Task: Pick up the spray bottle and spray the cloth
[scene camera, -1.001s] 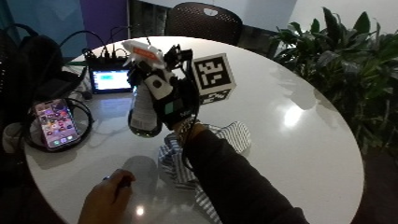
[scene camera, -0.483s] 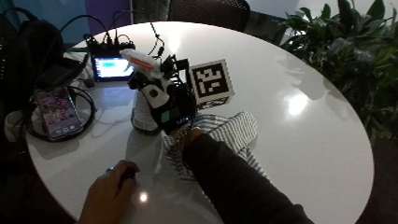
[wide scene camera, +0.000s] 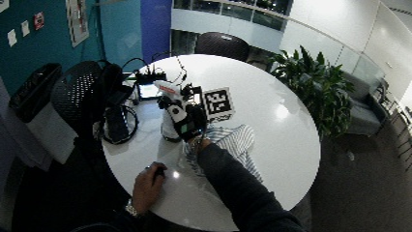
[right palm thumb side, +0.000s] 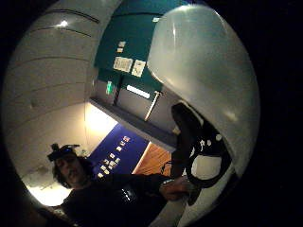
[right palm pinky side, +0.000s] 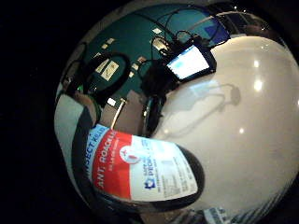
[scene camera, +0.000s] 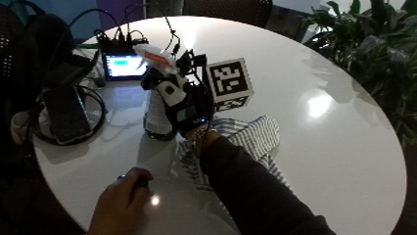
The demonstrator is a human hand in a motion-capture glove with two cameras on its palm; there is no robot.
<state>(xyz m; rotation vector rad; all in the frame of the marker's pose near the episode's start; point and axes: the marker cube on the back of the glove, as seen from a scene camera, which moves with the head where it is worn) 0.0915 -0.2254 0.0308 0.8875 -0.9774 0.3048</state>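
Fingers of right hand point(scene camera: 184, 105) curling round spray bottle point(scene camera: 158, 100), gripping it upright; bottle base appearing to be sitting on white table point(scene camera: 312, 147), though contact hard to judge. Bottle label filling little-finger palm view point(right palm pinky side: 140, 170). Striped cloth point(scene camera: 251, 139) lying just beside bottle, under forearm. Bare left hand point(scene camera: 124, 198) resting on table near edge.

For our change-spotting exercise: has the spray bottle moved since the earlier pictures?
Yes: the spray bottle, held by the right hand, is now farther from the small screen.
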